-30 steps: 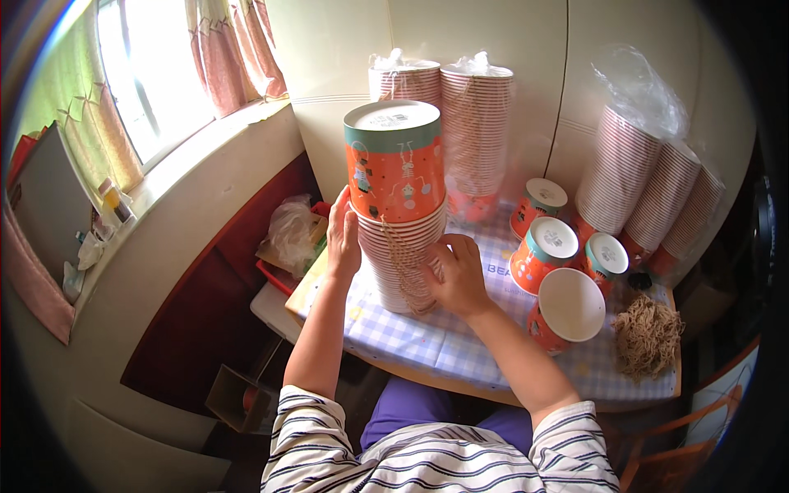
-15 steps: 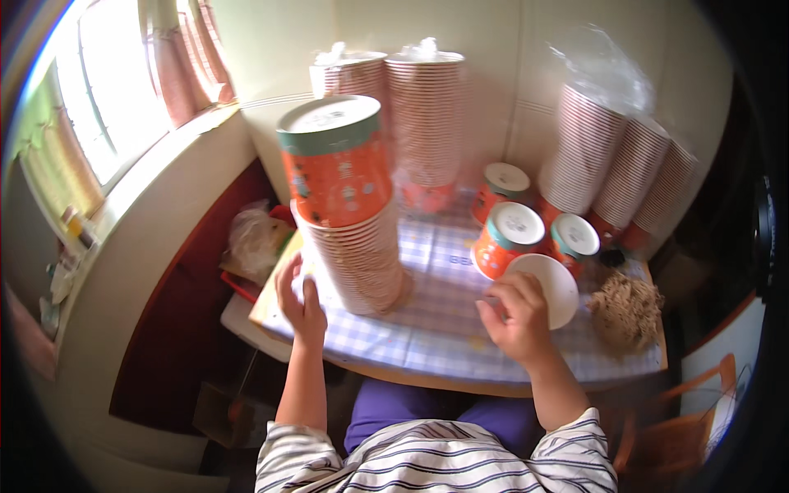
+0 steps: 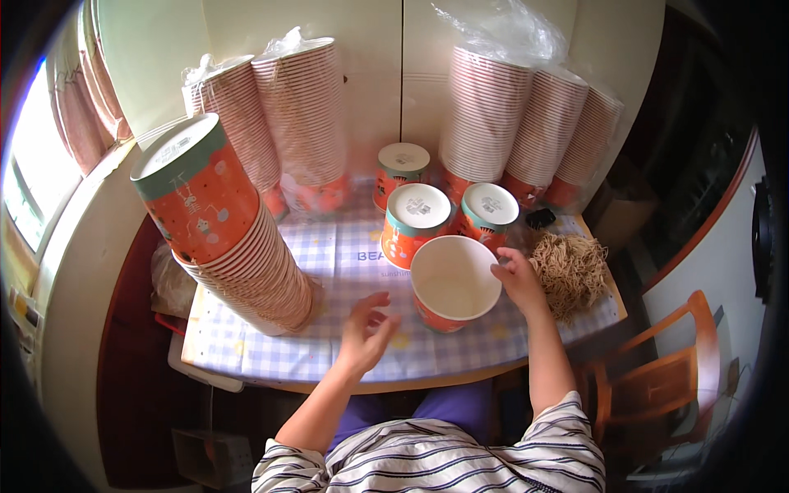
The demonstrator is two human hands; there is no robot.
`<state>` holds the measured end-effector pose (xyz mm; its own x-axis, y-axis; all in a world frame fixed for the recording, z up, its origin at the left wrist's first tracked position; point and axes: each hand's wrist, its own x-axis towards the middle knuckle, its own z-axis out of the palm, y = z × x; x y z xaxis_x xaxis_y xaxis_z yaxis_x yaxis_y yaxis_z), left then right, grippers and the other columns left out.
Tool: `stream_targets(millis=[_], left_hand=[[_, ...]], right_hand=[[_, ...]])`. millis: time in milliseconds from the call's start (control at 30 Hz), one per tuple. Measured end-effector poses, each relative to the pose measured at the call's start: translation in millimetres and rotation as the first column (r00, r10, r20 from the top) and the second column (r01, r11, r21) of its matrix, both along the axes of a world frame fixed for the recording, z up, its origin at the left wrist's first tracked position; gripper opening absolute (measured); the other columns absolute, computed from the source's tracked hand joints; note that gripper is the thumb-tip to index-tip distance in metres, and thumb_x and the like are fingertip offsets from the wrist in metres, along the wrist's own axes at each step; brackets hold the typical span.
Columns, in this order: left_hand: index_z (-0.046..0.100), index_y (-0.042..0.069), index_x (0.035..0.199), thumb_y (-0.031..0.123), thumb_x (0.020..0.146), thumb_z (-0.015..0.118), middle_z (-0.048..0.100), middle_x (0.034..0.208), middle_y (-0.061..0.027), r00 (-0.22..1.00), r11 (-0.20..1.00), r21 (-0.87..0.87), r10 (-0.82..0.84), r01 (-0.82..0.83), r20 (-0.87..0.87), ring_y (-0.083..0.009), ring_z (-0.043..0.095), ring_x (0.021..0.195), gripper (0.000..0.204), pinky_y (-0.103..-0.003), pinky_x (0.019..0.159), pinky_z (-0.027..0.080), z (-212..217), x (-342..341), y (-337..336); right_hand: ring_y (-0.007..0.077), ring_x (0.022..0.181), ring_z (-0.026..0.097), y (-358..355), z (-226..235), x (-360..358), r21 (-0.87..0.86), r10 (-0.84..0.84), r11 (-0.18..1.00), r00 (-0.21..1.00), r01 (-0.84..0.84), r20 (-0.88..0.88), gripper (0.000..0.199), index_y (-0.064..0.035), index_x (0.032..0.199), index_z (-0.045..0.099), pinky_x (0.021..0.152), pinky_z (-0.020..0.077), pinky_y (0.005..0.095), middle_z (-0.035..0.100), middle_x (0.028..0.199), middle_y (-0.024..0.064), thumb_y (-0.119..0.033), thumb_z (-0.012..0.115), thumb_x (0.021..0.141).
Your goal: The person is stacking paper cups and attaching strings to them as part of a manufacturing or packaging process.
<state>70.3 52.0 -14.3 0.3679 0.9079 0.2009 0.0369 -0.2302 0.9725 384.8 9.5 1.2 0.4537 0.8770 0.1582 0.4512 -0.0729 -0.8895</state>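
Note:
An open orange paper cup [image 3: 453, 283] with a white inside stands near the table's front edge. My right hand [image 3: 518, 278] touches its right rim, fingers curled against it, next to a heap of dry brown noodles [image 3: 570, 272]. My left hand [image 3: 366, 332] hovers open above the cloth, left of the cup, holding nothing. A tall leaning stack of nested cups [image 3: 228, 233] with an orange capped one on top stands at the left. Three lidded orange cups [image 3: 414, 223] stand behind the open cup.
Wrapped stacks of paper cups line the wall at back left [image 3: 283, 123] and back right [image 3: 530, 123]. The table carries a blue checked cloth [image 3: 345, 246]. A wooden chair [image 3: 666, 378] stands at the right. A window with curtains [image 3: 49, 156] is at the left.
My left hand has left the leaning cup stack and moved right toward the open cup. My right hand has settled on the open cup's right rim. The view has tilted down and right.

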Motion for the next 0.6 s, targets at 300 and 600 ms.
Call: stream_targets(millis=[300, 600], left_hand=[[0.048, 0.000, 0.130, 0.005, 0.079, 0.056, 0.063, 0.109, -0.0110, 0.991, 0.999, -0.018, 0.046, -0.048, -0.128, -0.0081, 0.054, 0.063, 0.052, -0.024, 0.061, 0.047, 11.6, 12.9, 34.9], [0.061, 0.000, 0.116, 0.008, 0.081, 0.061, 0.067, 0.094, -0.0038, 0.988, 0.957, -0.246, -0.150, 0.157, 0.047, -0.0041, 0.053, 0.065, 0.036, -0.022, 0.062, 0.047, 9.2, -3.1, 66.3]], right_hand=[[0.0110, 0.052, 0.055, -29.4, 39.6, -58.6, -0.142, 0.120, 0.984, 0.987, -0.104, 0.106, 0.030, -0.0013, 0.103, 0.059, 0.051, 0.0426, 0.0289, 0.058, 0.058, 0.0058, -0.020, 0.067, 0.081], [0.0038, 0.053, 0.047, -15.4, 42.2, -73.6, -0.076, 0.192, 0.979, 0.981, -0.189, 0.037, 0.024, 0.0025, 0.105, 0.062, 0.048, 0.0376, 0.0231, 0.056, 0.060, 0.0003, -0.005, 0.060, 0.083]])
